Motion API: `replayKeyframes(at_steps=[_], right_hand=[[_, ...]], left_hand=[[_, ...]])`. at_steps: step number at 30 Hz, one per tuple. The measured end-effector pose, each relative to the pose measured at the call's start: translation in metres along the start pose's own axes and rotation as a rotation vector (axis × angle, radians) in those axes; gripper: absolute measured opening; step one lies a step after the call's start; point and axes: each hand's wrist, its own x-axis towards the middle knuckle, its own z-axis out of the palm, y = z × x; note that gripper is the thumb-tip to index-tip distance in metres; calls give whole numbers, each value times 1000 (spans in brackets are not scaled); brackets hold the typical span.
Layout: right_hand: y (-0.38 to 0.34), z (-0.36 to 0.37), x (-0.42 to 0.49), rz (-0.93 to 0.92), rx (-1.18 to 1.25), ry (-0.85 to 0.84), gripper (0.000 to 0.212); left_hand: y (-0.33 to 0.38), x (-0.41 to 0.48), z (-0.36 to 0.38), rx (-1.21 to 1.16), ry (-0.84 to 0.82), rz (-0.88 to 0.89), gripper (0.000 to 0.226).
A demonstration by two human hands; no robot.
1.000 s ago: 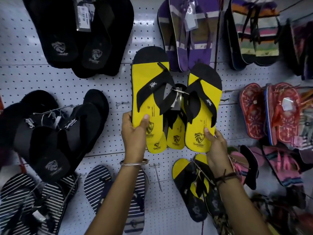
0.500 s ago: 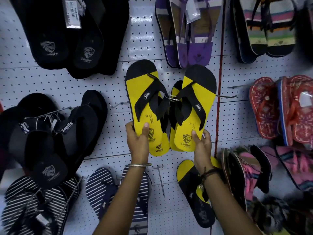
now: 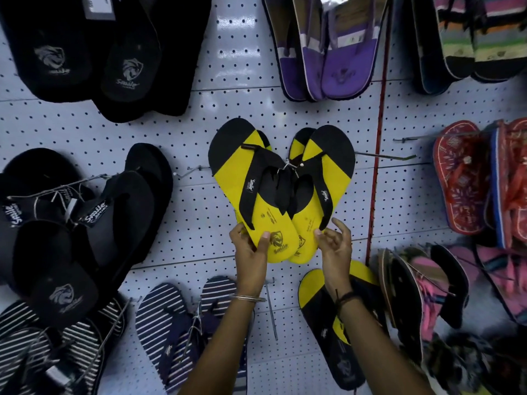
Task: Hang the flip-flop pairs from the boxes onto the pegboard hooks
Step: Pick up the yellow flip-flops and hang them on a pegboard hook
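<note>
— What carries the goods here?
— A pale pegboard [image 3: 233, 89] with rows of small holes and wire hooks [image 3: 385, 155].
— What hangs on it?
— Yellow-and-black flip-flops [image 3: 273, 192] in the middle, black pairs [image 3: 94, 52] at the left, purple ones [image 3: 328, 52] above, striped navy ones [image 3: 182, 332] below, red ones [image 3: 462, 178] at the right.

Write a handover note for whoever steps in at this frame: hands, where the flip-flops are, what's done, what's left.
Left hand: gripping the heel of the left yellow-and-black flip-flop, thumb on the sole.
Right hand: fingers spread open at the heel of the right flip-flop, barely touching.
The pair sits toes-up against the pegboard, joined by a metal clip at the straps; whether it is seated on a hook cannot be seen.
Done: many pairs already hang around it.
Left: confirm this pair hangs, release. Boxes are not in view.
</note>
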Motion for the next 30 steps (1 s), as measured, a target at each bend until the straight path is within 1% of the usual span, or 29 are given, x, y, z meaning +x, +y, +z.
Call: replayKeyframes(at_steps=[2, 5, 7, 9, 11, 12, 15, 18, 23, 30], right_hand=[[2, -1, 2, -41, -37, 8, 45], [4, -2, 4, -113, -110, 39, 54], [1, 1, 5, -193, -211, 90, 62], [-8, 5, 6, -328, -356, 155, 71], [-21, 10, 10, -500, -536, 166, 75], [-27, 13, 14, -571, -624, 145, 75], [-44, 20, 32, -688, -829, 19, 77], [-48, 22, 52, -725, -950, -112, 84], [-38, 17, 74, -737, -1057, -228, 95], [-26, 20, 92, -758, -1147, -251, 97]], left_hand=[[1, -1, 2, 67, 36, -1, 56], [11, -3, 6, 136, 124, 55, 67], [18, -4, 8, 223, 200, 124, 78], [27, -2, 10, 385, 262, 263, 89], [38, 5, 11, 587, 244, 425, 96], [43, 11, 11, 692, 216, 474, 98], [52, 33, 10, 954, 92, 514, 105], [49, 51, 7, 1118, -6, 538, 106], [41, 72, 4, 1284, -11, 612, 105], [29, 92, 7, 1392, 3, 625, 102]])
